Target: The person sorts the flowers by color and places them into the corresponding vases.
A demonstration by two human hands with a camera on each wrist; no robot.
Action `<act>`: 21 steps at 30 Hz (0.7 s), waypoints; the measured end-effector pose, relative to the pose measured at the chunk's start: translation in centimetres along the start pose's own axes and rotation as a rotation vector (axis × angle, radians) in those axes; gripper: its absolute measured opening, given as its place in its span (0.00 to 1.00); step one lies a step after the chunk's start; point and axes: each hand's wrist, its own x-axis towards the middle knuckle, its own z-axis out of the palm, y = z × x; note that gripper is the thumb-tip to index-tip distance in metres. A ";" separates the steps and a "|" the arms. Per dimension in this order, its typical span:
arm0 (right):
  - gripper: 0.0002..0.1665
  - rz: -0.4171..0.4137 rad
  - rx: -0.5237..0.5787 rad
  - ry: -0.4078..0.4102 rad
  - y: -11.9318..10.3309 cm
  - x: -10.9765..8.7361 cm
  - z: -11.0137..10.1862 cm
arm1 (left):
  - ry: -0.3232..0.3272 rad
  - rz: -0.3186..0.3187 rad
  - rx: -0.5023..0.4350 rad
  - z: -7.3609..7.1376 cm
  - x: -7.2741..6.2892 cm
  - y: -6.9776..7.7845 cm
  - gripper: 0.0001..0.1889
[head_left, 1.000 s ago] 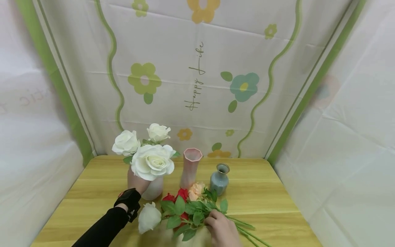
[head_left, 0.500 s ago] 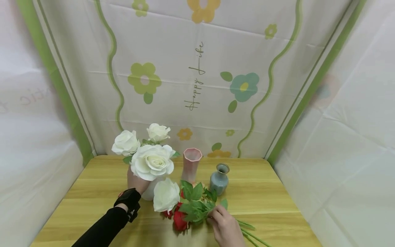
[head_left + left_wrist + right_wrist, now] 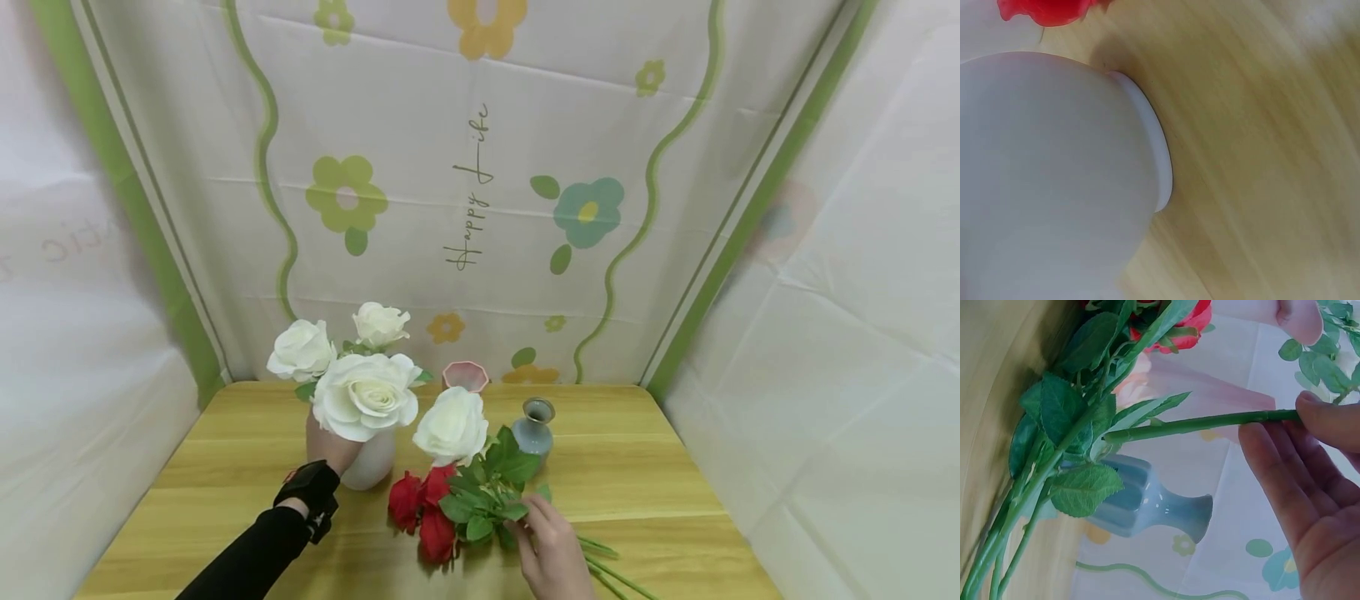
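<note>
My right hand [image 3: 553, 546] pinches a green stem [image 3: 1197, 424] between thumb and fingers, its cut end pointing away. In the head view a white rose [image 3: 452, 425] with leaves stands up from that hand. Below it lie red roses [image 3: 437, 533], their stems [image 3: 618, 575] reaching right along the table. At the left, my left hand [image 3: 330, 442] grips a pale round vase [image 3: 372, 461]; its fingers are mostly hidden. Several white roses [image 3: 367, 396] stand in this vase. The left wrist view shows the vase's body and base ring, with no hand.
Behind the raised rose is a pink vase [image 3: 465, 377], mostly covered. A small blue-grey vase [image 3: 534, 433] stands to its right on the wooden table [image 3: 660, 475]. A peach flower [image 3: 1134, 384] lies among the leaves. Patterned cloth [image 3: 420, 275] hangs around the table.
My right hand has lifted the white rose off the pile of flowers; its bloom has moved up and right, in front of the pink vase. The red roses are uncovered. My left hand stays at its vase.
</note>
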 end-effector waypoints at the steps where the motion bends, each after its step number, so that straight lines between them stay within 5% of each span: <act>1: 0.24 0.005 0.010 0.012 -0.1 0.1 0.0 | -0.002 -0.004 0.003 0.0 0.0 0.0 0.40; 12: 0.17 0.044 0.139 0.067 -0.5 0.3 -0.1 | -0.010 -0.018 0.004 -0.2 -0.2 0.5 0.40; 21: 0.20 0.062 0.116 0.180 -0.7 1.0 -0.2 | -0.015 -0.014 -0.012 -0.2 -0.1 0.4 0.41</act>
